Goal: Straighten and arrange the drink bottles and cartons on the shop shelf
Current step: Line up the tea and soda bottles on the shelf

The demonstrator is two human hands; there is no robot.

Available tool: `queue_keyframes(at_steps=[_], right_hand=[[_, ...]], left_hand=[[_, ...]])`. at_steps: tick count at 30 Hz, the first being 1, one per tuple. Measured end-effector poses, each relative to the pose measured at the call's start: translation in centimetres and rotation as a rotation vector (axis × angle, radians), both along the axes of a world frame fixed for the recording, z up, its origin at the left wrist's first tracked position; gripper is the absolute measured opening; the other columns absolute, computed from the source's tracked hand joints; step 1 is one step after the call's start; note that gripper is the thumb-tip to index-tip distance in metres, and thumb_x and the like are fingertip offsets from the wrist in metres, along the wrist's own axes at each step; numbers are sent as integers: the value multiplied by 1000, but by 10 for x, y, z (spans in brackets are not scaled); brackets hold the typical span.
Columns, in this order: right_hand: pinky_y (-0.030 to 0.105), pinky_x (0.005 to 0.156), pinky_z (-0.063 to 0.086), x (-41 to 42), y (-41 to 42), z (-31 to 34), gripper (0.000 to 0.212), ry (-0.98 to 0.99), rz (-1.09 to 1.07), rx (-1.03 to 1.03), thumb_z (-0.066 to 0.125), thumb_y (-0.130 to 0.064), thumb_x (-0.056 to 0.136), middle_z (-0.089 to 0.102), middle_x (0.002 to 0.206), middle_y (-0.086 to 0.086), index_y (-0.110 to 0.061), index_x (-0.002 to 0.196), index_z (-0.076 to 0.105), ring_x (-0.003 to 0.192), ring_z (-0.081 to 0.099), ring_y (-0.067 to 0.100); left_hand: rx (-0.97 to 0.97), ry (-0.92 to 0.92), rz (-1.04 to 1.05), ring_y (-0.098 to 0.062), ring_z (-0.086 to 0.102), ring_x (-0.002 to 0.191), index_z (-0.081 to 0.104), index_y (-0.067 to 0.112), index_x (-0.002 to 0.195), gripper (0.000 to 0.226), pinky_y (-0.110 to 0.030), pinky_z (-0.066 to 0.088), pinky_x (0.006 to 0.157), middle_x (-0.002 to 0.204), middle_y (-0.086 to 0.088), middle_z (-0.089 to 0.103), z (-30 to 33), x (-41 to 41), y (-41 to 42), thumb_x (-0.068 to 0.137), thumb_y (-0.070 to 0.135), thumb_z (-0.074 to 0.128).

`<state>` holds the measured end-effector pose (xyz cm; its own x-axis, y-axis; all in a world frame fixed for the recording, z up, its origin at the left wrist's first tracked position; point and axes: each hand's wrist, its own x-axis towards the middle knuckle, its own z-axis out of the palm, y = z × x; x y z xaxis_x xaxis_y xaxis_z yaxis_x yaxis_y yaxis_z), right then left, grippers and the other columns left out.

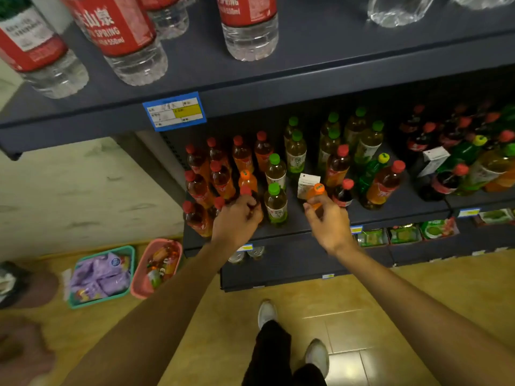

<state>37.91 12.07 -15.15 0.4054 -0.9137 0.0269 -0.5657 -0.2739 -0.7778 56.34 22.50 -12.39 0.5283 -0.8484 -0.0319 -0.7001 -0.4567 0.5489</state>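
On the middle shelf [390,211] stand several red-capped tea bottles, green-capped green tea bottles, dark cola bottles and orange soda bottles. My left hand [237,218] grips a dark red-capped bottle [246,191] at the shelf's front left, among the red-capped teas. My right hand [327,218] holds an orange-capped orange bottle [317,192] by its body near the front edge. A small white carton [306,183] stands just behind that bottle. Between my hands stands a green-capped tea bottle [276,203].
The top shelf [306,76] carries red-labelled water bottles [248,26] and a blue price tag [175,110]. A white carton [433,160] stands among bottles at right. On the floor at left sit a green basket [131,257] and a pink basket [139,285]. Snack boxes [404,234] fill the lower shelf.
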Motion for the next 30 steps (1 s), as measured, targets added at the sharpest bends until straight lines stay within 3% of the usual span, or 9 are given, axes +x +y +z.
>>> queue_keyframes(at_steps=[4,6,9,12,14,19,30], right_hand=[[33,58,49,-8,-7,-6,20,4,-24,11,56,-30,92,64,66,4,-15,104,62,60,61,23],[30,57,44,-15,-14,-8,18,24,-51,-3,58,-28,92,65,68,5,-14,103,62,64,63,27],[31,60,43,-28,-23,-10,17,38,-85,-28,60,-26,91,65,69,2,-13,102,64,69,64,28],[38,59,48,-38,-26,-14,15,41,-112,-6,61,-26,91,62,61,1,-15,101,64,60,61,24],[39,57,50,-44,-26,-19,16,48,-120,13,60,-28,92,62,59,1,-15,102,63,57,61,21],[39,56,51,-54,-21,-25,17,44,-128,62,57,-29,93,64,58,2,-14,102,61,52,62,18],[44,57,54,-66,-8,-19,15,33,-107,92,56,-27,94,64,62,0,-15,102,60,54,62,18]], left_hand=[[23,22,-106,-22,58,99,45,29,128,40,-41,51,80,114,1,55,-5,-6,-44,89,34,56],[51,-6,-144,-28,54,109,40,26,135,49,-44,51,83,129,-4,45,-8,-10,-64,89,31,56],[107,-33,-195,-31,51,116,33,21,142,58,-42,50,89,140,-7,33,-13,-15,-86,89,23,58],[221,-56,-221,-32,51,117,21,23,148,67,-38,46,89,149,-8,18,-23,-18,-96,91,18,57],[296,-69,-214,-33,50,118,19,25,149,69,-39,43,89,148,-8,20,-30,-19,-98,92,17,56],[327,-97,-225,-35,54,110,34,13,141,57,-38,43,98,140,-11,26,-50,-19,-97,90,7,59],[335,-65,-262,-34,55,100,44,11,118,35,-39,49,87,124,-13,33,-60,-41,-59,87,6,59]])
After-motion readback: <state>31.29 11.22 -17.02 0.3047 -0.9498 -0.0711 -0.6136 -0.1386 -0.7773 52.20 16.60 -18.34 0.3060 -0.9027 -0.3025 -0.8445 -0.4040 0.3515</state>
